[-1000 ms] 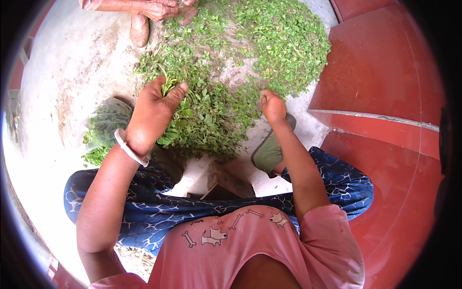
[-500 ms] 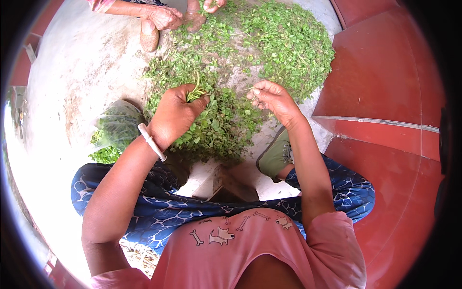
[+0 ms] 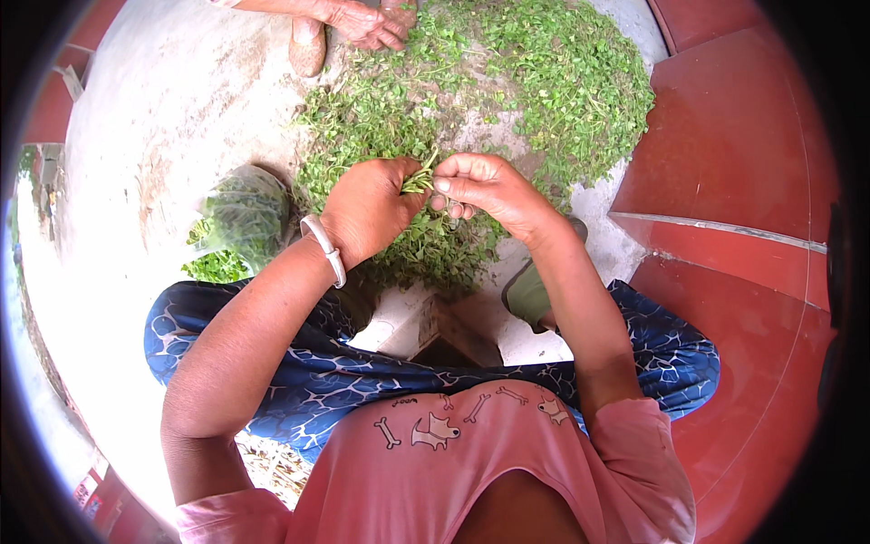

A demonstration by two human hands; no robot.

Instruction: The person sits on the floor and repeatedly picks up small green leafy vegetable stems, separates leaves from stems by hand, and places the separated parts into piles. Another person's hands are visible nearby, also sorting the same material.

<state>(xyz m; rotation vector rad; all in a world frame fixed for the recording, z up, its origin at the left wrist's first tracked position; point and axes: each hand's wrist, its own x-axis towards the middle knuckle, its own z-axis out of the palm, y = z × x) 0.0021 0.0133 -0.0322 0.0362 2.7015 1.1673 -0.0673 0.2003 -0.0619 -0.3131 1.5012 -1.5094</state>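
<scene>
My left hand is closed around a small bunch of leafy green stems, whose cut-looking ends stick out past the thumb. Close against those ends, my right hand pinches thumb and forefinger together at a stem; the exact grip is partly hidden. Both hands hover over a loose heap of leafy greens on the ground between my feet. A white bangle circles my left wrist.
More greens spread over the concrete farther off. A clear plastic bag of greens stands left of my legs. Another person's hand reaches down at the top, beside a brown shoe. Red panels rise on the right.
My right hand has moved left to the bunch, bringing the thin stem it pinched to the others. My left hand has shifted slightly right. The other person's hand has moved right.
</scene>
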